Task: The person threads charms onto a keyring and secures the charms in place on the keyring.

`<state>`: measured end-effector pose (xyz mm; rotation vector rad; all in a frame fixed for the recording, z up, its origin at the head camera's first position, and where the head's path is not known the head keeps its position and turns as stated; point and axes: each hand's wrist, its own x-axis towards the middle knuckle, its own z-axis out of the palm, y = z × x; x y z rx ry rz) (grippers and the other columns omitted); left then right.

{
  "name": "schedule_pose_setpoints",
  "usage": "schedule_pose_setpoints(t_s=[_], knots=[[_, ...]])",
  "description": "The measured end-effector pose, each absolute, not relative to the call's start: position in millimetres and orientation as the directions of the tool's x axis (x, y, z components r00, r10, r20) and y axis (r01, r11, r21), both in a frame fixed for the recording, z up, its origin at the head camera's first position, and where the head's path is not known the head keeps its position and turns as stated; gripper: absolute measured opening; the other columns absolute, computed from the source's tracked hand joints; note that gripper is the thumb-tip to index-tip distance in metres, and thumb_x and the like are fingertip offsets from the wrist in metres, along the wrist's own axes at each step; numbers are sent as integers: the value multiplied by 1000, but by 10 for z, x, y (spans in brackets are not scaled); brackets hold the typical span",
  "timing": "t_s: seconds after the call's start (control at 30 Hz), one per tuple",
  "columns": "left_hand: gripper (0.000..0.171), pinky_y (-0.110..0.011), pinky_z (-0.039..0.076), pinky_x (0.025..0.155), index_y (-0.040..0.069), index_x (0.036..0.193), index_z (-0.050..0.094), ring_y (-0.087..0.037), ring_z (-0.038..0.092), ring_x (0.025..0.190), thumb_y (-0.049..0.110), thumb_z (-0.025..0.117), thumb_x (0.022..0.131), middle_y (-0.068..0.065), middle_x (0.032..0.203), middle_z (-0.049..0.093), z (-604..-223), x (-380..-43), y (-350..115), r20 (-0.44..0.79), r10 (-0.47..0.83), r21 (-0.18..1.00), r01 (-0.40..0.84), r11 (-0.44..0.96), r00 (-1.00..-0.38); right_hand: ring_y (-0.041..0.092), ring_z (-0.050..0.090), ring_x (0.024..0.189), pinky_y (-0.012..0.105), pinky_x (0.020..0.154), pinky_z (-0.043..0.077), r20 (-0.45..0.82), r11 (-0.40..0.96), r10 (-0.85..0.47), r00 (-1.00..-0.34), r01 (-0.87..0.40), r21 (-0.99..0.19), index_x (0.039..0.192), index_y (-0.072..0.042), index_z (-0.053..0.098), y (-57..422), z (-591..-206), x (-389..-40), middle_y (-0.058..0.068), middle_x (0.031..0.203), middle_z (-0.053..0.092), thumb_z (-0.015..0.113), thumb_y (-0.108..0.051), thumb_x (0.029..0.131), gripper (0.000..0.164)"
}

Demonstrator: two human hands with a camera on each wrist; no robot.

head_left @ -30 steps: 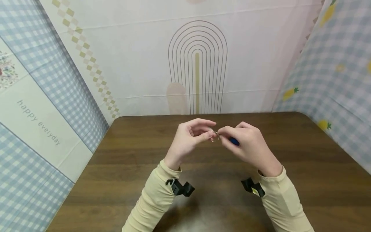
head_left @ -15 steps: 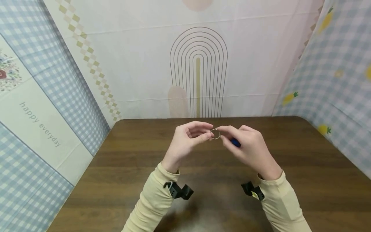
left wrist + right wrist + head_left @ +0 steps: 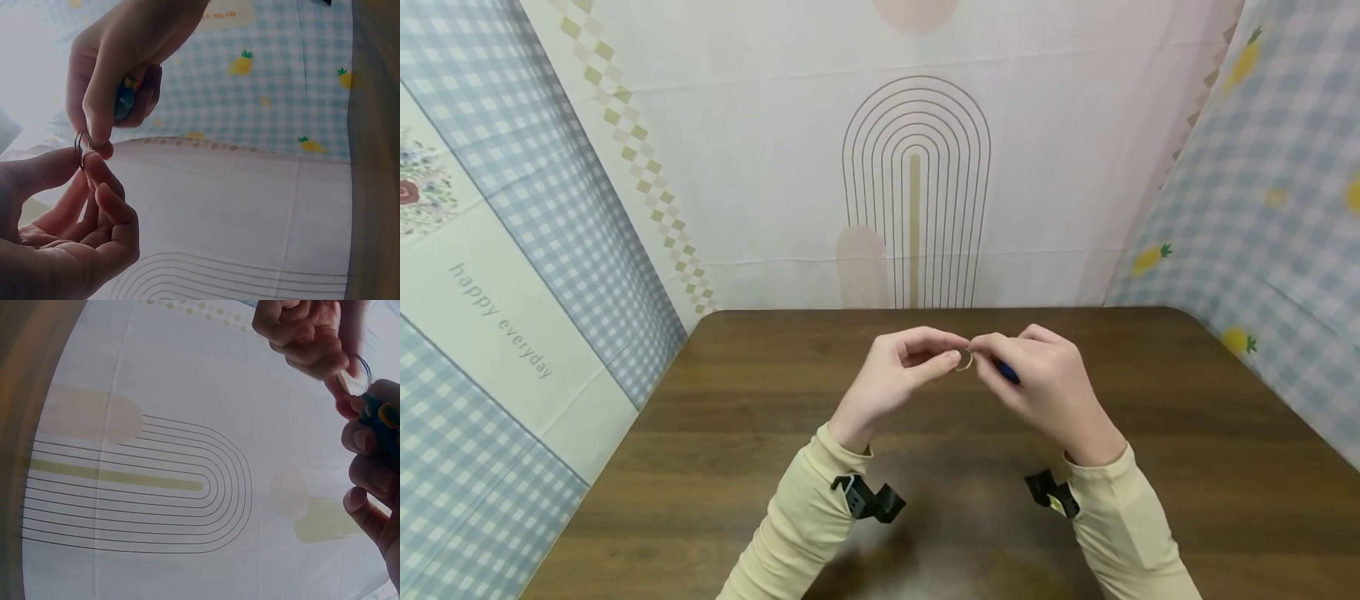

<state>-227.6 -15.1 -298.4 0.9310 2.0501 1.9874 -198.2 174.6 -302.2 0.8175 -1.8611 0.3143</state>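
Between both hands, above the table, is a thin metal split ring (image 3: 967,362), which shows as a double loop in the left wrist view. My left hand (image 3: 904,367) pinches the ring's near side between thumb and index finger. From the other side my right hand (image 3: 1043,379) has thumb and index fingertips at the ring. Its fingers also curl round a small blue charm (image 3: 124,103) with yellow and orange bits. In the right wrist view the blue charm (image 3: 375,419) lies close against the ring (image 3: 367,370); most of it is hidden by the fingers.
Under the hands is a dark brown wooden table (image 3: 760,392). A white cloth backdrop (image 3: 760,183) hangs behind it. Blue checked cloths hang on both sides, the right one with pineapples (image 3: 1150,258). Each wrist carries a black camera mount (image 3: 867,500).
The left hand has shifted slightly right and its index fingertip has come down to the ring. The ring has turned and shows less of its full circle than half a second ago.
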Motion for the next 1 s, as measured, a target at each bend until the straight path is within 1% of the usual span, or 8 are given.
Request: schedule_pose_setpoints(t_s=[0.13,0.2,0.23,0.4,0.6,0.7,0.83,1.0], knots=[[29,-30,57,84,-4,116,63,-10,68,86,2,66,88,-27,109,65,-3004,-2240,-103,339,480,939,320,-123,-809,12,49,52,26,52,42,898,742,-353,-262,-664,98,81,-9,69,1770,-3017,-1977,-5,63,65,62,-7,82,8],[30,-30,57,86,-4,117,63,-10,68,87,0,66,88,-28,109,65,-3013,-2228,-74,362,444,932,325,-160,-820,13,50,52,27,51,42,899,740,-347,-266,-666,88,82,-9,69,1780,-3009,-1982,-5,63,66,67,-2,76,10],[30,-30,57,86,-5,117,63,-5,67,86,0,66,88,-28,109,66,-3017,-2225,-62,373,424,928,329,-175,-825,13,49,53,27,51,42,898,738,-348,-269,-669,86,84,-9,70,1785,-3007,-1985,-5,64,66,68,-1,73,14],[22,-28,58,82,-8,111,65,-5,67,81,-3,64,89,-30,103,68,-3055,-2221,-51,411,352,911,366,-188,-841,10,45,53,25,52,40,876,719,-396,-275,-686,110,93,-11,72,1797,-3024,-1997,-8,63,64,65,-6,79,17],[18,-24,57,77,-10,105,68,-14,69,81,-2,64,89,-30,98,69,-3064,-2240,-75,384,437,922,366,-127,-814,9,42,53,23,51,38,866,689,-430,-254,-713,133,85,-12,71,1807,-3031,-1975,-9,65,65,66,-7,79,10],[22,-22,56,75,-6,110,67,-11,68,81,0,66,89,-25,99,70,-3047,-2229,-78,361,470,929,354,-108,-805,9,43,52,23,50,38,878,703,-404,-255,-701,120,81,-13,70,1821,-3024,-1956,-10,62,63,68,-4,74,11],[33,-20,53,73,-2,118,64,-6,65,81,0,68,86,-23,100,68,-3025,-2202,-56,358,475,930,354,-103,-803,11,47,51,24,49,39,904,742,-327,-274,-667,66,77,-11,70,1832,-3020,-1945,-6,60,65,71,0,69,13],[31,-22,56,77,-1,119,63,-19,69,87,2,67,88,-27,102,68,-3021,-2182,-39,381,408,923,368,-114,-830,12,48,52,25,50,40,917,755,-270,-293,-655,13,77,-8,70,1793,-3040,-1962,-4,63,67,73,2,68,14]])
